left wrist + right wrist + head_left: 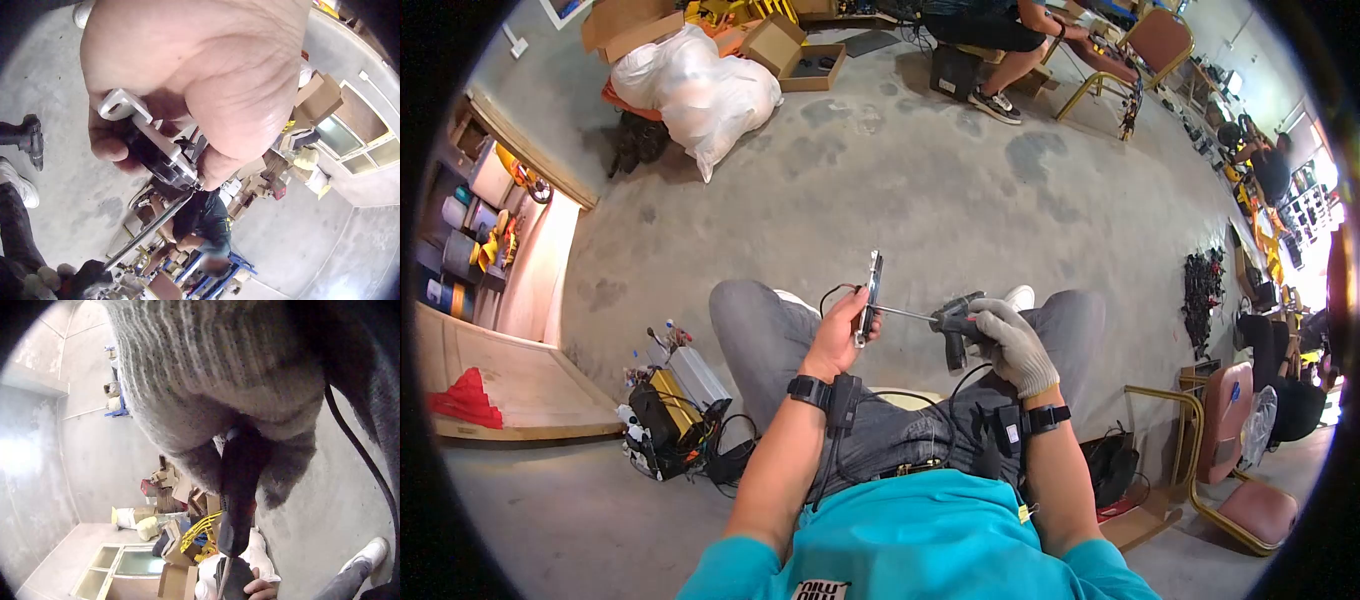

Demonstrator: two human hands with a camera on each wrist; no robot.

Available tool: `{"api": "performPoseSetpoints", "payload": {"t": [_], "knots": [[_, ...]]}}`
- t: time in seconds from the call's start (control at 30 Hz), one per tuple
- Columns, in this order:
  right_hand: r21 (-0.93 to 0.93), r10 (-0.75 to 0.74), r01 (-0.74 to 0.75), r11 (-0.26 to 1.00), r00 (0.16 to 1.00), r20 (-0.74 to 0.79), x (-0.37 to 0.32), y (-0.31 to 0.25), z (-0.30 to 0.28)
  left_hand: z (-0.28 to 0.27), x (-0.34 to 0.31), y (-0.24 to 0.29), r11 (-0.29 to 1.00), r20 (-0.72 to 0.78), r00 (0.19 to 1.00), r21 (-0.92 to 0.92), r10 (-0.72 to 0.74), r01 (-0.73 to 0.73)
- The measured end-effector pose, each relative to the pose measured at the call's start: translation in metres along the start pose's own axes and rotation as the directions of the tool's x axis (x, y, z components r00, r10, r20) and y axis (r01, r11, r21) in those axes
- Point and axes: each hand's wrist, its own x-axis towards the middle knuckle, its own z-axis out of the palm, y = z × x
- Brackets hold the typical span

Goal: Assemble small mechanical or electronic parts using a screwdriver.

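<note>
My bare left hand [837,335] grips a narrow black part with silver metal ends [873,280] between thumb and fingers. In the left wrist view a holed silver bracket [125,106] sticks out at one end of the black part [150,153]. The gloved right hand [1012,350] holds a screwdriver by its black handle [237,494], with fingers curled round it. The long metal shaft [153,228] reaches across to the black part, its tip at a small screw-like end beside the left thumb. Glove and handle hide part of the right fingers.
A black power drill [31,142] lies on the floor near a white shoe [22,182]. Tools and cables [675,400] stand left of the legs, a white bag [700,90] farther back. A chair [1230,430] is at the right; a seated person [1000,50] is ahead.
</note>
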Motion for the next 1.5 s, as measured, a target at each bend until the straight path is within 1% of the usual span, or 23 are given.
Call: {"api": "performPoseSetpoints", "payload": {"t": [0.03,0.07,0.1,0.17,0.2,0.27,0.3,0.37,0.4,0.43,0.5,0.53,0.57,0.63,0.67,0.83,0.97,1.13,1.27,1.37,1.43,1.47,1.5], "knots": [[0.027,-0.05,0.051,0.998,0.998,-0.031,-0.001,0.0,0.002,-0.003,0.0,-0.001,1.0,-0.004,1.0,0.004,-0.016,0.016],[0.038,-0.071,0.072,0.997,0.997,-0.02,0.0,-0.002,0.002,0.0,-0.003,0.0,1.0,-0.013,1.0,0.011,0.006,-0.005],[0.038,-0.076,0.077,0.996,0.997,-0.016,0.0,-0.003,0.006,0.0,-0.001,0.001,1.0,-0.011,1.0,0.014,0.011,-0.011],[0.07,-0.079,0.085,0.994,0.992,-0.094,-0.003,-0.004,0.014,0.001,-0.003,0.001,1.0,-0.005,1.0,0.012,0.012,-0.012],[0.07,-0.063,0.07,0.995,0.993,-0.098,-0.005,0.001,0.008,0.001,-0.006,-0.003,1.0,-0.015,1.0,0.004,0.002,-0.002],[0.034,0.059,-0.06,0.998,0.998,0.038,0.002,0.005,-0.007,0.0,-0.003,0.0,1.0,-0.003,1.0,-0.019,0.022,-0.022],[0.033,0.067,-0.068,0.997,0.997,0.042,0.004,0.006,-0.009,0.001,-0.003,0.001,1.0,-0.011,1.0,-0.023,0.022,-0.022],[0.073,-0.007,0.004,0.997,0.999,0.037,0.003,0.004,-0.007,0.003,-0.003,0.001,1.0,0.013,1.0,-0.016,0.023,-0.022],[0.051,-0.04,0.04,0.998,0.999,0.001,-0.001,-0.001,-0.003,0.002,-0.003,0.001,0.999,0.024,1.0,-0.035,0.012,-0.011],[0.053,-0.033,0.033,0.998,0.999,-0.001,-0.002,-0.002,0.001,0.003,-0.002,0.002,0.999,0.019,1.0,-0.036,0.007,-0.006],[0.083,-0.092,0.095,0.992,0.995,-0.04,-0.003,-0.002,0.006,0.002,-0.001,0.002,0.998,0.01,1.0,-0.059,-0.015,0.015],[0.06,-0.077,0.076,0.995,0.997,0.008,-0.004,-0.002,0.002,0.002,0.0,0.002,0.997,0.02,0.999,-0.066,-0.03,0.032],[0.062,-0.074,0.073,0.995,0.997,0.008,-0.004,-0.004,0.002,0.003,0.0,0.002,0.997,0.017,0.999,-0.066,-0.032,0.033],[0.012,0.052,-0.053,0.999,0.997,0.057,-0.004,-0.007,0.002,0.005,-0.002,0.002,0.997,0.018,1.0,-0.068,-0.02,0.021],[0.013,0.054,-0.055,0.998,0.997,0.059,-0.003,-0.005,0.0,0.005,-0.002,0.003,0.997,0.015,1.0,-0.068,-0.02,0.021],[0.036,-0.038,0.039,0.999,0.999,-0.025,0.0,0.001,-0.005,0.005,-0.002,0.003,0.996,0.017,0.999,-0.082,-0.032,0.033],[0.022,-0.036,0.035,0.999,0.999,0.025,0.001,0.003,-0.009,0.002,0.001,0.001,0.996,0.024,0.999,-0.091,-0.023,0.025],[0.032,-0.039,0.04,0.999,0.999,-0.013,-0.002,0.001,-0.003,0.0,0.0,0.001,0.993,0.024,0.999,-0.114,-0.025,0.028],[0.062,-0.062,0.062,0.996,0.998,0.004,-0.003,0.0,-0.002,-0.001,0.001,0.001,0.991,-0.001,1.0,-0.134,-0.024,0.023],[0.064,-0.057,0.059,0.996,0.997,-0.043,0.0,0.005,-0.011,-0.002,0.0,0.003,0.979,0.041,0.999,-0.203,-0.023,0.031],[0.063,-0.073,0.075,0.995,0.997,-0.032,0.001,0.006,-0.014,0.004,-0.004,0.007,0.972,0.008,0.996,-0.219,0.084,-0.08],[0.063,-0.074,0.076,0.995,0.997,-0.032,0.002,0.007,-0.014,0.001,-0.003,0.007,0.972,0.008,0.996,-0.219,0.084,-0.08],[0.073,-0.066,0.07,0.995,0.996,-0.054,0.002,0.007,-0.014,-0.002,-0.002,0.008,0.966,0.05,0.994,-0.244,0.1,-0.084]]}}
